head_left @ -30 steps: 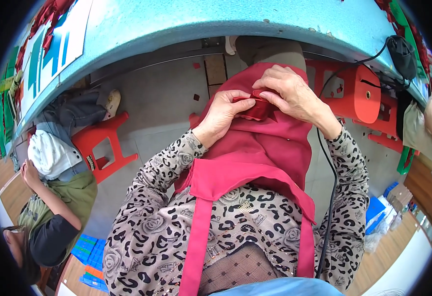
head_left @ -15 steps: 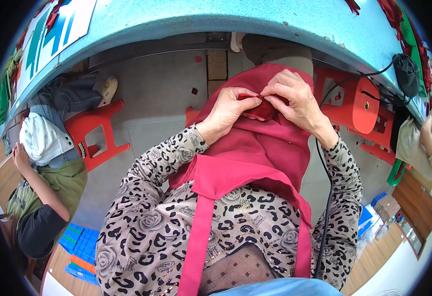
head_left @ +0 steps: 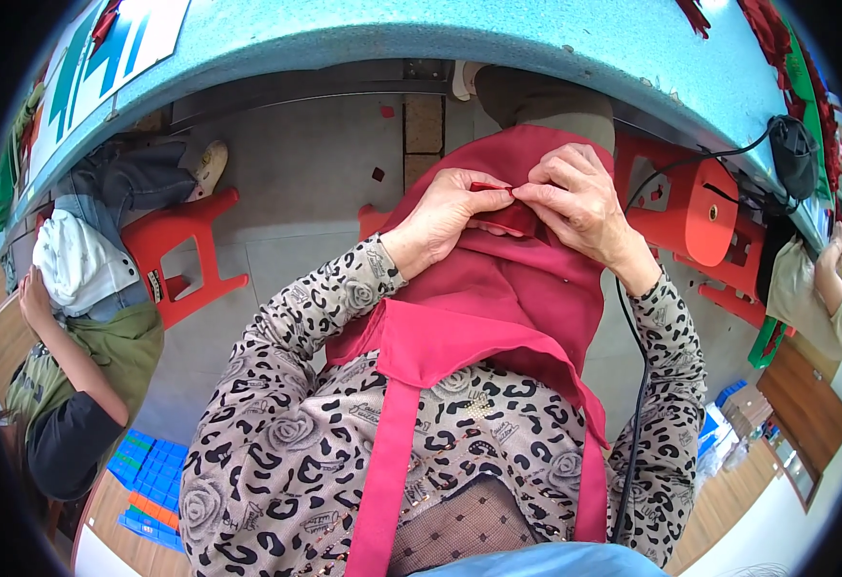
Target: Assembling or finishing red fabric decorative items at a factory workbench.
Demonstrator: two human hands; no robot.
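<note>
Over my lap, on the red apron point(head_left: 498, 288), I hold a small piece of dark red fabric point(head_left: 503, 217). My left hand point(head_left: 443, 213) pinches its edge between thumb and index finger, with the other fingers curled beneath it. The fingertips of my right hand point(head_left: 575, 202) are pressed together on the same edge, almost touching my left thumb. Part of the cloth is hidden behind the fingers, and the fold between the fingertips is too small to make out.
The blue table point(head_left: 363, 43) curves across in front of me. Red stools point(head_left: 190, 240) stand to the left and right point(head_left: 704, 212). A black cable point(head_left: 640, 385) runs down past my right arm. Another person point(head_left: 84, 375) sits at left; blue crates point(head_left: 147, 471) are stacked behind.
My right hand has shifted very slightly to the right, still pinching the fabric. My left hand has hardly moved.
</note>
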